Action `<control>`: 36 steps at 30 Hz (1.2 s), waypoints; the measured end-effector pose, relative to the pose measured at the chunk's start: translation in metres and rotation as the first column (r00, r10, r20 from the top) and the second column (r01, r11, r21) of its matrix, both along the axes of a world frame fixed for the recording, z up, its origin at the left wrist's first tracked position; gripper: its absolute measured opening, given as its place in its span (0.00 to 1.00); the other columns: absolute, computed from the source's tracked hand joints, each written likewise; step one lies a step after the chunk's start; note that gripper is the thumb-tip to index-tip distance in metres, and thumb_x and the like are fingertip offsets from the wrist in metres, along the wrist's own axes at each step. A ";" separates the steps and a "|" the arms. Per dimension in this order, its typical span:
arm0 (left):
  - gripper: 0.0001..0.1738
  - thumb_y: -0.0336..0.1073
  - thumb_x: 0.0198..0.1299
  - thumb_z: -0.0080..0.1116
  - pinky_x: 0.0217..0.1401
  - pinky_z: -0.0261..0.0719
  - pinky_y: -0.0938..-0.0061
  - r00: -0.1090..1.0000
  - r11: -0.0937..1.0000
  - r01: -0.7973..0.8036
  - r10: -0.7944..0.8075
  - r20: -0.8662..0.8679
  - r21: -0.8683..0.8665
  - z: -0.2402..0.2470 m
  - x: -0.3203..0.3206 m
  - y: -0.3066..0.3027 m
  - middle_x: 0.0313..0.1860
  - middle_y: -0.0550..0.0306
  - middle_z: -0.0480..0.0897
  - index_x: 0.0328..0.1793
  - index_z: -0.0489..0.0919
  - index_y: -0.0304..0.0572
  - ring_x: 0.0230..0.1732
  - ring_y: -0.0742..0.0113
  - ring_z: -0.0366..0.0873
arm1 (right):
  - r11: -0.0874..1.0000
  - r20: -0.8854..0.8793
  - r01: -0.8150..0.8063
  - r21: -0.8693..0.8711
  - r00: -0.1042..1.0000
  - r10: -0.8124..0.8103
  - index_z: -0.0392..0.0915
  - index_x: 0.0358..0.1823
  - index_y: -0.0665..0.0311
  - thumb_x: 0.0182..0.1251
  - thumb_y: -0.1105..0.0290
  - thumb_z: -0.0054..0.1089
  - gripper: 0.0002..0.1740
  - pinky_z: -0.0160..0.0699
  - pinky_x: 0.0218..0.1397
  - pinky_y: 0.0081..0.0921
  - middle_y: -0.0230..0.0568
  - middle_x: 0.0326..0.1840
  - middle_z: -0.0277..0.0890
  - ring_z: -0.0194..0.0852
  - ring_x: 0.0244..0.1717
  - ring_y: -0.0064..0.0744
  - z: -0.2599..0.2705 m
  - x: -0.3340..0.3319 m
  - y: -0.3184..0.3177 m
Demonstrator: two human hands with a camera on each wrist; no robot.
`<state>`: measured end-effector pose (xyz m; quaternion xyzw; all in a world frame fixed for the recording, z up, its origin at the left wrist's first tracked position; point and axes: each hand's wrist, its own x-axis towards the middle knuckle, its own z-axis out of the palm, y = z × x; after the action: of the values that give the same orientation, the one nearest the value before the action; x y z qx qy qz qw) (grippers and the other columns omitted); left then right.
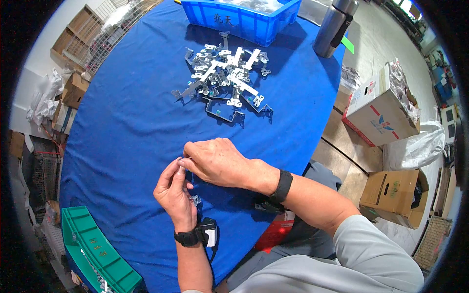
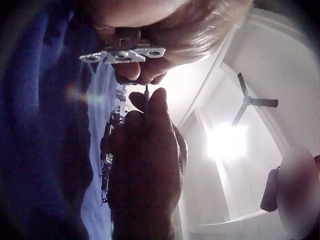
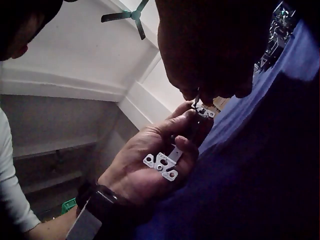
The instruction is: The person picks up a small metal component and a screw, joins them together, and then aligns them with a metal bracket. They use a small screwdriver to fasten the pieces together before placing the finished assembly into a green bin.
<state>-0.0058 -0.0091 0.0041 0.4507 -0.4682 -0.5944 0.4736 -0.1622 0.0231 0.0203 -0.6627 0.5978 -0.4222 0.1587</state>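
Observation:
My left hand (image 1: pixel 177 198) grips a metal bracket (image 3: pixel 162 166), its fingers curled round the middle. The holed, flared near end lies over the palm in the right wrist view, and the other holed end shows beyond the fingertips. My right hand (image 1: pixel 222 163) meets the left fingertips from the right. Between its thumb and finger it pinches a thin pin-like metal piece (image 2: pixel 147 92), whose tip is right at the bracket's far end. The fingers hide most of that piece. A pile of similar metal brackets (image 1: pixel 227 78) lies on the blue cloth (image 1: pixel 132 122) ahead of both hands.
At the back of the table stands a blue bin (image 1: pixel 239 22) with clear plastic inside. A steel flask (image 1: pixel 335 29) is at the back right. A green tray (image 1: pixel 100 249) of small metal parts sits at the near left. Cardboard boxes (image 1: pixel 378 110) stand on the right.

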 end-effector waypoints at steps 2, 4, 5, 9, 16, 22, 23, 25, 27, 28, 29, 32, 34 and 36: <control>0.11 0.20 0.63 0.60 0.23 0.75 0.86 1.000 1.000 0.000 0.000 0.003 -0.002 0.000 0.000 0.000 0.44 0.52 0.88 0.51 0.85 0.32 0.31 0.78 0.80 | 0.999 -0.066 -0.003 0.034 0.998 0.006 0.70 0.35 0.64 0.72 0.64 0.57 0.12 0.74 0.29 0.46 0.46 0.27 0.77 0.80 0.30 0.54 -0.004 0.000 -0.001; 0.11 0.21 0.63 0.60 0.23 0.75 0.87 1.000 1.000 0.007 -0.007 -0.007 -0.004 0.000 0.000 0.000 0.44 0.52 0.88 0.51 0.85 0.32 0.31 0.78 0.80 | 1.000 -0.008 -0.003 0.017 1.000 0.003 0.70 0.34 0.65 0.72 0.62 0.56 0.13 0.76 0.30 0.49 0.49 0.28 0.78 0.80 0.31 0.56 -0.004 0.001 -0.002; 0.11 0.21 0.63 0.60 0.23 0.75 0.87 1.000 1.000 0.007 -0.007 -0.007 -0.004 0.000 -0.001 0.000 0.44 0.52 0.88 0.51 0.85 0.32 0.31 0.78 0.80 | 1.000 0.050 -0.002 0.000 0.999 0.002 0.71 0.34 0.66 0.72 0.61 0.55 0.15 0.78 0.31 0.52 0.52 0.29 0.79 0.81 0.32 0.59 -0.003 0.001 -0.003; 0.11 0.22 0.64 0.60 0.23 0.75 0.86 1.000 1.000 -0.007 0.007 -0.004 -0.005 0.001 -0.002 0.001 0.43 0.53 0.88 0.51 0.85 0.32 0.29 0.79 0.79 | 1.000 0.084 -0.015 0.000 0.996 0.015 0.71 0.34 0.67 0.71 0.61 0.55 0.15 0.78 0.32 0.52 0.53 0.30 0.79 0.81 0.33 0.58 0.001 0.000 -0.002; 0.11 0.23 0.64 0.60 0.24 0.74 0.86 1.000 1.000 -0.010 0.010 0.008 0.012 0.000 -0.001 0.000 0.42 0.54 0.87 0.52 0.85 0.33 0.27 0.79 0.77 | 0.998 0.035 0.012 0.067 0.999 -0.014 0.72 0.33 0.66 0.71 0.61 0.57 0.15 0.77 0.33 0.49 0.50 0.30 0.79 0.81 0.35 0.56 0.001 0.000 -0.002; 0.12 0.21 0.63 0.61 0.24 0.75 0.86 1.000 1.000 0.004 -0.004 -0.003 0.013 -0.001 0.001 0.000 0.44 0.52 0.87 0.52 0.85 0.32 0.32 0.78 0.80 | 0.998 0.033 -0.002 0.062 0.999 0.000 0.73 0.33 0.66 0.70 0.60 0.56 0.15 0.78 0.34 0.52 0.52 0.31 0.79 0.81 0.35 0.58 0.001 -0.001 -0.002; 0.12 0.21 0.63 0.61 0.24 0.75 0.86 1.000 1.000 0.004 -0.004 -0.003 0.013 0.000 0.001 0.000 0.44 0.52 0.87 0.52 0.85 0.32 0.32 0.78 0.80 | 0.997 0.011 0.002 0.081 1.000 -0.003 0.74 0.34 0.66 0.70 0.60 0.56 0.15 0.78 0.35 0.52 0.52 0.31 0.79 0.81 0.34 0.58 0.001 -0.001 -0.003; 0.12 0.21 0.63 0.61 0.24 0.75 0.86 1.000 1.000 0.005 -0.005 -0.015 0.011 0.000 0.000 0.000 0.44 0.52 0.87 0.52 0.85 0.32 0.32 0.78 0.80 | 0.999 0.050 -0.004 0.053 0.999 0.001 0.74 0.34 0.66 0.70 0.60 0.56 0.15 0.78 0.35 0.51 0.52 0.31 0.79 0.81 0.34 0.58 -0.001 0.000 -0.002; 0.11 0.21 0.63 0.61 0.24 0.75 0.86 1.000 1.000 0.011 -0.010 -0.020 0.017 0.000 0.001 -0.001 0.44 0.52 0.87 0.52 0.85 0.32 0.32 0.78 0.81 | 1.000 0.089 -0.009 0.024 0.996 0.007 0.74 0.34 0.66 0.70 0.60 0.56 0.15 0.79 0.35 0.51 0.52 0.32 0.79 0.81 0.35 0.57 -0.001 0.000 -0.002; 0.11 0.21 0.63 0.61 0.24 0.75 0.86 1.000 1.000 0.016 -0.015 -0.024 0.024 0.000 0.001 -0.001 0.44 0.52 0.87 0.52 0.85 0.32 0.32 0.78 0.81 | 1.000 0.072 -0.011 0.018 0.997 0.010 0.74 0.34 0.66 0.70 0.61 0.56 0.14 0.79 0.34 0.51 0.52 0.32 0.79 0.81 0.35 0.57 -0.001 0.000 -0.002; 0.11 0.21 0.63 0.61 0.24 0.75 0.86 1.000 1.000 0.016 -0.015 -0.024 0.024 -0.001 0.001 -0.001 0.44 0.52 0.87 0.52 0.85 0.32 0.32 0.78 0.81 | 1.000 0.054 -0.013 0.011 0.998 0.013 0.74 0.35 0.66 0.70 0.62 0.55 0.13 0.79 0.34 0.50 0.51 0.32 0.79 0.81 0.34 0.57 -0.001 -0.001 -0.002; 0.11 0.21 0.63 0.61 0.24 0.75 0.86 1.000 1.000 0.006 -0.006 -0.017 0.015 0.000 0.001 0.000 0.44 0.52 0.87 0.52 0.85 0.32 0.31 0.78 0.80 | 0.996 -0.008 -0.035 0.087 0.999 0.035 0.73 0.35 0.66 0.69 0.63 0.55 0.12 0.79 0.34 0.50 0.51 0.33 0.79 0.81 0.34 0.57 0.002 -0.003 -0.001; 0.11 0.21 0.63 0.61 0.24 0.75 0.86 1.000 1.000 0.004 -0.004 -0.010 0.021 0.002 -0.001 0.001 0.44 0.52 0.87 0.51 0.85 0.31 0.31 0.78 0.80 | 0.999 0.031 -0.022 0.048 0.999 0.021 0.74 0.35 0.66 0.70 0.63 0.55 0.12 0.79 0.34 0.50 0.51 0.32 0.79 0.81 0.34 0.57 0.000 -0.001 -0.002; 0.11 0.21 0.63 0.61 0.24 0.75 0.86 1.000 1.000 0.001 -0.001 -0.008 0.017 0.003 -0.002 0.000 0.44 0.52 0.87 0.51 0.85 0.31 0.30 0.78 0.79 | 1.000 0.067 -0.010 0.007 0.998 0.010 0.74 0.35 0.66 0.70 0.62 0.55 0.13 0.79 0.34 0.50 0.51 0.32 0.79 0.81 0.34 0.57 -0.002 0.000 -0.003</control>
<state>-0.0075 -0.0092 0.0073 0.4521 -0.4612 -0.6006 0.4714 -0.1625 0.0199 0.0188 -0.6508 0.5903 -0.4411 0.1830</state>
